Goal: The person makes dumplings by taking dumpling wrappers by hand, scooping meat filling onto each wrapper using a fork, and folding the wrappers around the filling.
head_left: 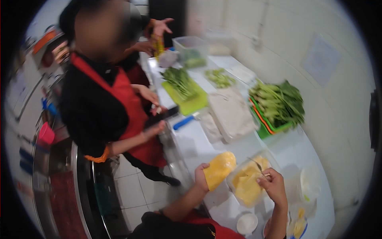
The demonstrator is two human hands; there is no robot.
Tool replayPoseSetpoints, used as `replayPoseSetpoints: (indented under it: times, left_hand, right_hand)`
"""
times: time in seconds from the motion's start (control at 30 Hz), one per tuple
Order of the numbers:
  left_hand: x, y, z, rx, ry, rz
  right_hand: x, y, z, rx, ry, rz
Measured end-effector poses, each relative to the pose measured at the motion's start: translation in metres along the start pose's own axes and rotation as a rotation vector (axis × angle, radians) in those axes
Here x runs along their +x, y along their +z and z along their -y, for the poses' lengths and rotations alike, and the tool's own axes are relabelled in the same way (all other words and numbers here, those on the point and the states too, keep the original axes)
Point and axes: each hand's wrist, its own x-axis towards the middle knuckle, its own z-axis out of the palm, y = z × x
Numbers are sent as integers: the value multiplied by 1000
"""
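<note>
My left hand (202, 177) is closed on the lower end of a smooth, yellow oblong piece (219, 170), whose kind I cannot make out. Just to its right is a clear plastic container (230, 184) with pale yellow pieces (248, 185) inside. Above that container, my right hand (273, 186) pinches a thin metal utensil (258, 164) that looks like a fork, though blur hides its tip. A small white bowl (247, 223) stands on the table below the container.
Opposite, a co-worker in a red apron (133, 115) holds a large knife (161, 116). Leafy greens lie on a green cutting board (195, 104) and fill a green basket (264, 131). A cloth-covered tub (232, 113), a blue-handled tool (184, 122) and a wall (278, 47) are beyond.
</note>
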Motion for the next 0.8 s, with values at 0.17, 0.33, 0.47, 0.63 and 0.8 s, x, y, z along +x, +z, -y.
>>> replayPoseSetpoints:
  times: [0.17,0.33,0.47,0.63,0.8]
  left_hand:
    - [-17,27,-12,172,284,-381]
    - [-19,19,-17,134,201,-219]
    - [-17,30,1,179,156,-252]
    - [-12,31,14,173,20,-145]
    - [-6,33,26,185,-160,5]
  right_hand:
    - [66,0,-88,-379,32,-192]
    - [68,9,-86,-616,102,-355]
    - [62,12,-85,-722,99,-446]
    - [42,-2,-70,-642,124,-481]
    - [10,-11,-77,-210,-149,-373]
